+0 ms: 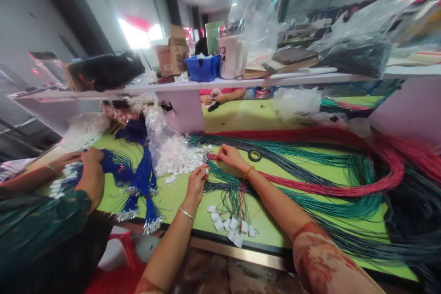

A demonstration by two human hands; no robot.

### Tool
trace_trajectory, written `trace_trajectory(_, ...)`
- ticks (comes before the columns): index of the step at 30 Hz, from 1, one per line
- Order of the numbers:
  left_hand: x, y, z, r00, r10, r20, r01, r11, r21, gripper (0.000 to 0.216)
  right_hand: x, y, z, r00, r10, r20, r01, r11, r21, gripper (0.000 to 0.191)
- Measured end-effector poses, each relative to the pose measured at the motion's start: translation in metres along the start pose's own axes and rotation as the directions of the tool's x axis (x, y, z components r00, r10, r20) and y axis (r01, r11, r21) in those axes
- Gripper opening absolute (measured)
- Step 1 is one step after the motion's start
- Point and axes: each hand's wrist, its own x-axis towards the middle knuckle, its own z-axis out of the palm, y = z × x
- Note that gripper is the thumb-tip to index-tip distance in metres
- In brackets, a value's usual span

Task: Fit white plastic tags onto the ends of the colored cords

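Note:
My left hand (196,183) pinches a small white plastic connector (207,171) between thumb and fingertips. Just to its right, my right hand (233,158) has its fingers closed at the ends of a bundle of red wires (310,187); the exact wire in the pinch is too small to see clearly. Green wires (222,173) and black wires (303,172) run alongside. Beyond my left hand lies a heap of loose white connectors (181,156), partly in a clear plastic bag (159,124). Nearer me rest several wired white connectors (233,224).
A tape roll (250,156) lies beyond my right wrist. At left, a co-worker's hands (91,158) handle blue wires (119,165). A shelf (292,78) crosses above the table, bearing a blue bin (202,69) and a white mug (232,57). Another person's hands (214,98) show behind it.

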Motion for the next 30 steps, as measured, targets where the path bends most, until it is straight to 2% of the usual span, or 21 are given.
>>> trace_trajectory(3,-0.002,0.001,0.001,1.0,0.004,0.007,-0.004,1.0,-0.026,0.034,0.0,-0.015,0.007,0.995,-0.097,0.032,0.088,0.973,0.215,0.015)
trace_trajectory(7,-0.002,0.0,0.0,1.0,-0.002,0.01,0.003,0.997,-0.077,0.039,-0.012,-0.025,0.016,0.991,-0.103,0.08,0.067,0.93,0.362,0.018)
trace_trajectory(15,-0.003,0.0,0.002,0.999,-0.031,0.045,0.036,0.992,-0.123,0.037,-0.042,-0.026,0.021,0.983,-0.093,0.159,0.047,0.963,0.267,0.019)
trace_trajectory(26,-0.006,0.001,0.004,0.999,-0.017,0.034,0.02,0.997,-0.081,0.036,-0.043,-0.023,0.025,0.983,-0.091,0.16,0.04,0.954,0.296,0.019)
trace_trajectory(30,-0.007,-0.005,0.006,0.999,-0.022,0.023,0.023,0.999,-0.028,0.037,-0.046,-0.024,0.025,0.979,-0.101,0.175,0.055,0.966,0.253,0.02)
